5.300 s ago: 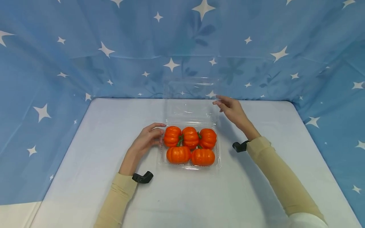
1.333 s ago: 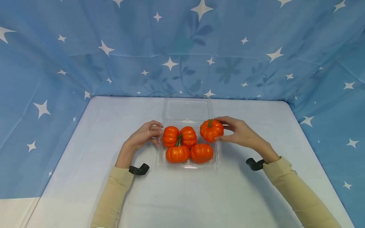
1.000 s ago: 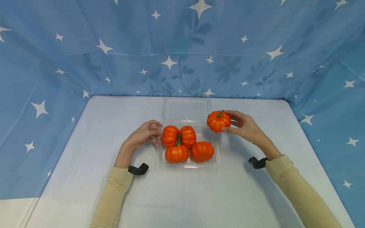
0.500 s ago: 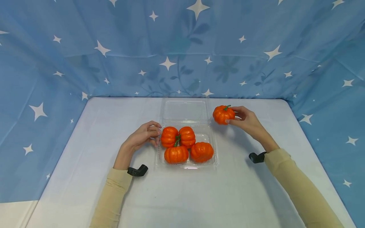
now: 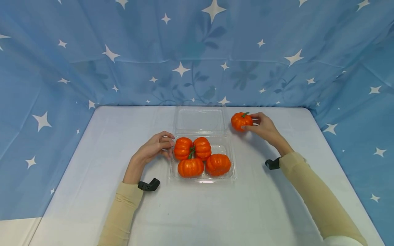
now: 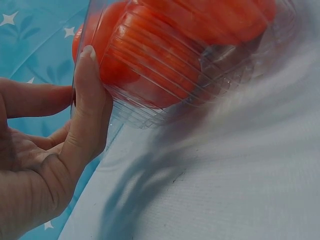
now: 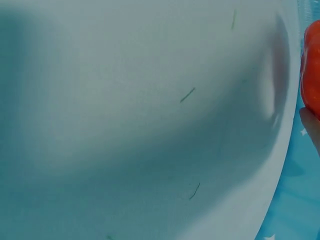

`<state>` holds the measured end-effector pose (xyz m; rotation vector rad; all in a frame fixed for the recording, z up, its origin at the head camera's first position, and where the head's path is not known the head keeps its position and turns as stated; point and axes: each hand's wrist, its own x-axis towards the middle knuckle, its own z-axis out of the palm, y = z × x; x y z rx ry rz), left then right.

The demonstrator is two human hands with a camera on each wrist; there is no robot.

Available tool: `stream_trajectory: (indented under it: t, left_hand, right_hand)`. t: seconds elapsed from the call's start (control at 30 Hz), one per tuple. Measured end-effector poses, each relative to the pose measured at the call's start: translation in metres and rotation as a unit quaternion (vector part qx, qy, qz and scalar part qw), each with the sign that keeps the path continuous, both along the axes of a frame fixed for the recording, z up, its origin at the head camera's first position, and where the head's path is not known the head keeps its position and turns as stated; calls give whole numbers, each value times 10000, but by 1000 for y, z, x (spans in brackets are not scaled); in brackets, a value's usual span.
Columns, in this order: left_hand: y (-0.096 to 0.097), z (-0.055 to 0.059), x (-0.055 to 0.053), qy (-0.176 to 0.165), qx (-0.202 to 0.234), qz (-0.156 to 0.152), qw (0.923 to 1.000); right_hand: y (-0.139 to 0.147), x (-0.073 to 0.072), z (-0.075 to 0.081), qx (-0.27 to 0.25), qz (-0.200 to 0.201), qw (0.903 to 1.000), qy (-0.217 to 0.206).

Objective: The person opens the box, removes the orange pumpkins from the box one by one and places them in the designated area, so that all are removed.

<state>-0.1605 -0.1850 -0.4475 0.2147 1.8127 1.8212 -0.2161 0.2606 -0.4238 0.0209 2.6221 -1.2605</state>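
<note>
In the head view, a clear plastic clamshell box holds several small orange pumpkins with green stems; its back right spot holds none. My left hand is at the box's left side. The left wrist view shows the thumb and fingers pinching the box's clear rim. Beyond the right side of the lid, my right hand grips one pumpkin between thumb and fingertips, low over the table. In the right wrist view only part of that pumpkin and a fingertip show at the right edge.
The box's lid lies folded back toward the rear of the white table. A blue curtain with white stars hangs behind the table and along its sides. Short green strands lie on the table in the right wrist view.
The raised lid has gone down flat at the back. My right hand has lifted the back right pumpkin out and carried it right and rearward, then lower. The left hand stays at the box.
</note>
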Motion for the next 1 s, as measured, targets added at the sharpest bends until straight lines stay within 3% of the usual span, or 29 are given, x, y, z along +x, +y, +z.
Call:
stream_trajectory:
  t: [0.43, 0.67, 1.0]
  left_hand:
    - [3, 0, 1, -13, 1, -12, 10000]
    - [4, -1, 1, 9, 51, 0, 10000]
    - [0, 0, 0, -13, 36, 46, 10000]
  right_hand:
    - [2, -13, -12, 96, 39, 9998, -156]
    - [2, -12, -13, 161, 184, 9997, -24]
    - [0, -3, -9, 472, 347, 9981, -173]
